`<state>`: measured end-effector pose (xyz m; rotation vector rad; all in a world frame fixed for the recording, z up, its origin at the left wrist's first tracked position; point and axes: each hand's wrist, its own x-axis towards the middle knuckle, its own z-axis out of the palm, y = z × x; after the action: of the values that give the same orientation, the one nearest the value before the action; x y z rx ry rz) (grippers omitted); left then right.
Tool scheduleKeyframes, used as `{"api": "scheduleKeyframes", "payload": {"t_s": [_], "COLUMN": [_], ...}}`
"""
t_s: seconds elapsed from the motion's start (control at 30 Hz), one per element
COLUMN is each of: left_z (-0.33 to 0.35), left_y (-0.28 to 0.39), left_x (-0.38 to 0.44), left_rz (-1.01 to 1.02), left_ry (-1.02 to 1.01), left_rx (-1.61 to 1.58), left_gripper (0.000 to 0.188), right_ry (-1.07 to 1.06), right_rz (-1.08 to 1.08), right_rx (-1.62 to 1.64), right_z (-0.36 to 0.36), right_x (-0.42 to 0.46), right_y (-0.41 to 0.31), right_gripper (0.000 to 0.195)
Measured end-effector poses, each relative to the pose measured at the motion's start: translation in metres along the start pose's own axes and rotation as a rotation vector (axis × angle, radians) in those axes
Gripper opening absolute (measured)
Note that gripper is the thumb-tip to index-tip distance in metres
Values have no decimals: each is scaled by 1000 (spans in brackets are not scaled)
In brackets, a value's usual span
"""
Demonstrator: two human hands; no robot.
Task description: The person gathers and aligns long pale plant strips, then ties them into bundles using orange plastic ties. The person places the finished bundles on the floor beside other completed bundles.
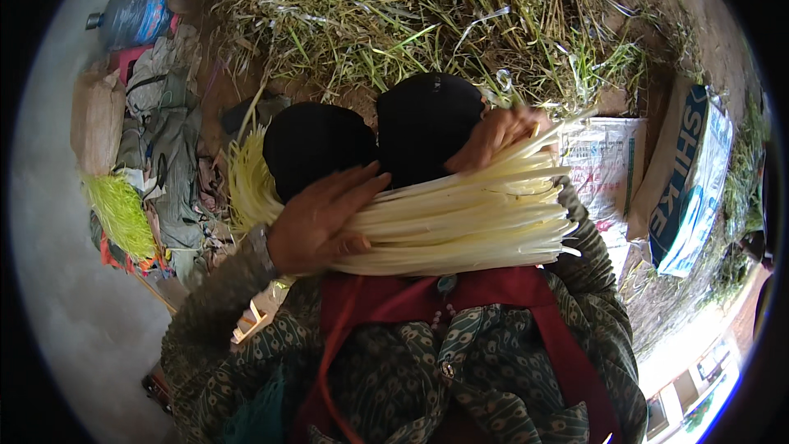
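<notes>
A thick bundle of pale, long-stalked greens that look like blanched chives (456, 222) lies across my lap. Its whitish cut ends point right, and its yellow leaves curl over at the left. My left hand (333, 219) rests on top of the bundle near its leafy half, fingers stretched out and thumb apart. At the cut-end side, my right hand (502, 135) is blurred, its bent fingers touching the upper stalks; whether it grips any is unclear. Behind the bundle rise my two black-covered knees (317, 148). A dark red apron (431, 299) covers my front.
Loose grass and straw (400, 24) cover the ground ahead. To the left are a large water bottle (135, 20), crumpled sacks (175, 179) and a yellow-green bunch of strands (120, 213). A printed sheet (598, 172) and a blue-and-white printed bag (690, 185) lie at right.
</notes>
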<state>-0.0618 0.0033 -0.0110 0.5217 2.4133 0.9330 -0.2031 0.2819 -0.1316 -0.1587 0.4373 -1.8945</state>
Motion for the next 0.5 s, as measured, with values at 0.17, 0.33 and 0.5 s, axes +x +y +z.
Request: {"api": "scheduleKeyframes", "payload": {"t_s": [0.17,0.33,0.5], "left_z": [17,19,24], "left_y": [31,40,38], "left_x": [-24,-21,-12], "left_rz": [-132,-205,-185], "left_ry": [183,252,363], "left_rx": [19,78,142], "left_gripper": [79,79,83], "right_ry": [372,756,285], "right_rz": [-201,-673,-474], "right_rx": [-329,-1228,-1865], "right_z": [3,97,175], "right_x": [-15,-45,-47], "right_y": [-44,-64,-61], "right_gripper": [53,31,9]}}
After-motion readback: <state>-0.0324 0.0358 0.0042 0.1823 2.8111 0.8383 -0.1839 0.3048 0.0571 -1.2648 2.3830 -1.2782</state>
